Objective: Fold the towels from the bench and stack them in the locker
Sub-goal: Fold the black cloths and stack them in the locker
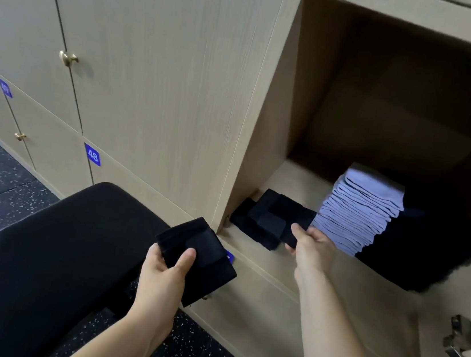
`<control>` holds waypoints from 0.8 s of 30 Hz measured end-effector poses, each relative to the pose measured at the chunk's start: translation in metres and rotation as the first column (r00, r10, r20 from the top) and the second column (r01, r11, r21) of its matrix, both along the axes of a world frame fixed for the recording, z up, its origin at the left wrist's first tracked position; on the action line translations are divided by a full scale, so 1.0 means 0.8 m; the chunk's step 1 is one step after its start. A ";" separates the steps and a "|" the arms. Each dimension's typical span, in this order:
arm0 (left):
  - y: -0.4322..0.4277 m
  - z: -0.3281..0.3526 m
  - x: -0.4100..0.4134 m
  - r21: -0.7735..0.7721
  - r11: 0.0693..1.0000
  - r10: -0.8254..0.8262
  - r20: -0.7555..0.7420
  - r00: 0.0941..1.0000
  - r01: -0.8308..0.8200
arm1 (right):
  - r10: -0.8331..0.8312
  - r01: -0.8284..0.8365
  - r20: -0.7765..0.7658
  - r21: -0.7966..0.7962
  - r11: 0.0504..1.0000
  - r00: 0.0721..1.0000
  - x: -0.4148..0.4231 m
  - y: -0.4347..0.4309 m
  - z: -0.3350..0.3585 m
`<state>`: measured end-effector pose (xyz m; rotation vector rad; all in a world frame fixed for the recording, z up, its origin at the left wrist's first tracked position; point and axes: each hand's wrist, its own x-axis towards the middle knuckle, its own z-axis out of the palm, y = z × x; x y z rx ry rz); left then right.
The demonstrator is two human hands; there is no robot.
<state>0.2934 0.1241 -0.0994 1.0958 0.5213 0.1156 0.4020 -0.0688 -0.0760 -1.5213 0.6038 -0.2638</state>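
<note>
Part done: right hand [309,246] is pinching a black towel [277,214] in the locker [277,124], nine o'clock of the lavender stack [363,208]; left hand [163,272] is gripping a second black towel [205,259], folded.

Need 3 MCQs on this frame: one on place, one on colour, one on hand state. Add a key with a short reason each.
1. Where is the stack of pale towels?
A. In a basket
B. Inside the open locker
C. On a chair

2. What colour is the folded towel in the left hand?
A. Black
B. White
C. Red

3. What is the right hand doing?
A. Hanging idle and empty
B. Gripping a black towel in the locker
C. Turning a door knob

Key:
1 B: the stack stands on the locker's floor.
2 A: the towel is dark all over.
3 B: thumb and fingers close on the towel's edge.
</note>
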 end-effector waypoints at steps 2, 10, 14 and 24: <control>0.003 -0.007 0.004 -0.001 1.000 0.000 -0.005 1.000 0.000 | -0.007 0.009 -0.032 0.046 0.999 0.999 0.012 0.007 -0.009; 0.007 -0.030 0.013 -0.015 1.000 0.008 -0.006 1.000 -0.008 | 0.020 -0.014 -0.060 0.108 0.994 0.998 0.035 0.026 -0.042; 0.008 -0.037 0.015 -0.002 1.000 0.007 -0.004 1.000 -0.007 | 0.028 -0.027 -0.076 0.003 1.000 0.997 0.041 0.026 -0.048; 0.008 -0.036 0.013 0.017 1.000 0.008 -0.008 1.000 -0.008 | 0.108 -0.157 -0.127 -0.492 0.856 0.986 0.026 0.026 -0.071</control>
